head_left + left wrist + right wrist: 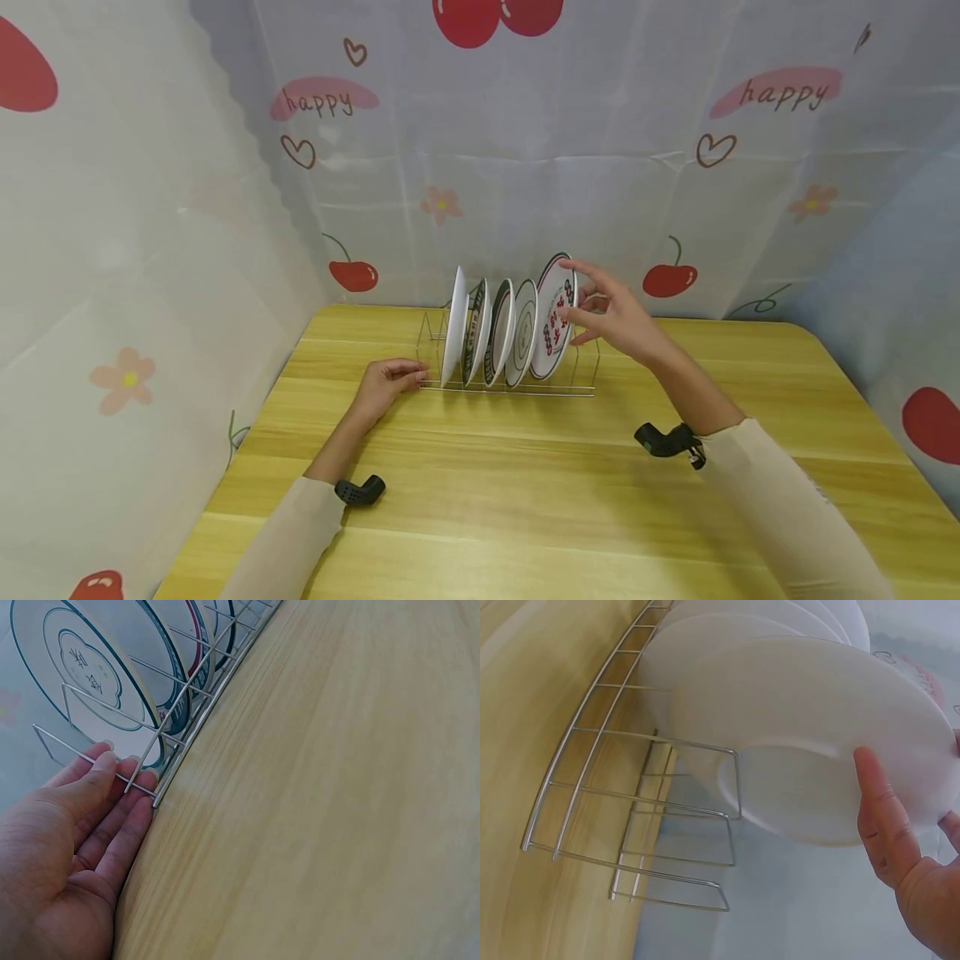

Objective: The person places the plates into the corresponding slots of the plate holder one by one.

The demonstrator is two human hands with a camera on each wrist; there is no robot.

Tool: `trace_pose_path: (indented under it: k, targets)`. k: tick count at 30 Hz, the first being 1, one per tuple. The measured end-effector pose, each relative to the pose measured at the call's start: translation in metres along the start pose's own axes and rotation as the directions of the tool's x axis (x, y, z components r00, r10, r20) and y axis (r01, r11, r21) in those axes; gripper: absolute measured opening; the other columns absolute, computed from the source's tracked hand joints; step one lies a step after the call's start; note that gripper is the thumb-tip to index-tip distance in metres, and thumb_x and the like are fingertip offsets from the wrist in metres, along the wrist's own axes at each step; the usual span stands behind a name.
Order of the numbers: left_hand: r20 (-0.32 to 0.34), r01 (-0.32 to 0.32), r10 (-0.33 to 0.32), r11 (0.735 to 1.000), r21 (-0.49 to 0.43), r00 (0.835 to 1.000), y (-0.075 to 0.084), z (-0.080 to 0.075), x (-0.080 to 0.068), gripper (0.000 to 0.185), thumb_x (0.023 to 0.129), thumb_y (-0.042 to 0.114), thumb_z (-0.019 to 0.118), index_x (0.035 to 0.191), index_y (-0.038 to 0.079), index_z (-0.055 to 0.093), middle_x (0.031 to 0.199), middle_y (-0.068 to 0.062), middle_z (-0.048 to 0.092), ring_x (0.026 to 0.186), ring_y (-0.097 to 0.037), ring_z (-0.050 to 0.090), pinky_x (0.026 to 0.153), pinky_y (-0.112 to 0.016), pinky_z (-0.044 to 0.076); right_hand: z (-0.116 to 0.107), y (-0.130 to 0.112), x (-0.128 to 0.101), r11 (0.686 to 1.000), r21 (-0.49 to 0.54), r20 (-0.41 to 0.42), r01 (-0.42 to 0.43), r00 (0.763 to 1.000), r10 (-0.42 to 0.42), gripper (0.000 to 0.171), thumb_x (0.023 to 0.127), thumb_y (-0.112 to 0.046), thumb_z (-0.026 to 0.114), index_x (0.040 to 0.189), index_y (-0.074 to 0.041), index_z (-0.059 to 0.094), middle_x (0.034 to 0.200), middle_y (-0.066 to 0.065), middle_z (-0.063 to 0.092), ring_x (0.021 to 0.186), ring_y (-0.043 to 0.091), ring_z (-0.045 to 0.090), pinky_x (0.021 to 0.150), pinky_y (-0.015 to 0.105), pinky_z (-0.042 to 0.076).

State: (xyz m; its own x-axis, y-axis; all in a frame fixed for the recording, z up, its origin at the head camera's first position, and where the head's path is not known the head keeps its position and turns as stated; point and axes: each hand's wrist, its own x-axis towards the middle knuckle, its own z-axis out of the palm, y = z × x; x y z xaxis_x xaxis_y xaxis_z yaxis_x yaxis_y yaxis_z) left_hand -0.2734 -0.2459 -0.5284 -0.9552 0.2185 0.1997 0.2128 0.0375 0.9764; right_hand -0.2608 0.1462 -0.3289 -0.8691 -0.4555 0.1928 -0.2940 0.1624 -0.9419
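Note:
A wire dish rack (510, 387) stands on the wooden table (525, 492) and holds several plates upright. My left hand (386, 383) lies flat on the table at the rack's left end. Its straight fingertips (112, 761) touch the rack's end wire (161, 780), below a plate with a dark-ringed pattern (90, 667). My right hand (611, 317) is at the rightmost plate (553, 321), which has red markings. The fingers are spread and fairly straight. In the right wrist view the thumb (881, 817) lies against that plate's white surface (810, 727), above the rack's empty slots (667, 847).
A plastic sheet printed with cherries and hearts (525, 167) closes in the table at the back and both sides. Bare wood lies in front of the rack and to its right. Black wrist mounts (360, 490) (667, 440) sit on both forearms.

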Motion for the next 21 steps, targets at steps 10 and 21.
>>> trace_pose_path:
  k: [10,21]
  targets:
    - [-0.004,0.014,-0.014,1.0,-0.024,1.0,0.003,0.0,-0.001,0.021,0.087,0.005,0.066,0.105,-0.008,0.067,0.104,-0.023,0.067,0.09,-0.027,0.069,0.077,-0.037,0.058,0.007,0.01,0.005,0.999,0.03,0.026,-0.039,0.999,0.038,0.065,0.089,-0.004,0.064,0.144,-0.024,0.036,0.096,0.03,0.038,0.084,0.049,0.049,0.061,0.053,0.057]
    - [-0.008,0.049,-0.049,0.998,-0.031,0.999,0.007,0.002,-0.001,0.02,0.088,0.004,0.066,0.105,-0.007,0.068,0.107,-0.025,0.065,0.091,-0.027,0.068,0.078,-0.037,0.058,0.008,0.023,0.01,0.998,0.032,0.042,-0.054,0.998,0.052,0.063,0.09,-0.007,0.064,0.144,-0.023,0.036,0.095,0.03,0.038,0.082,0.053,0.047,0.059,0.054,0.057]
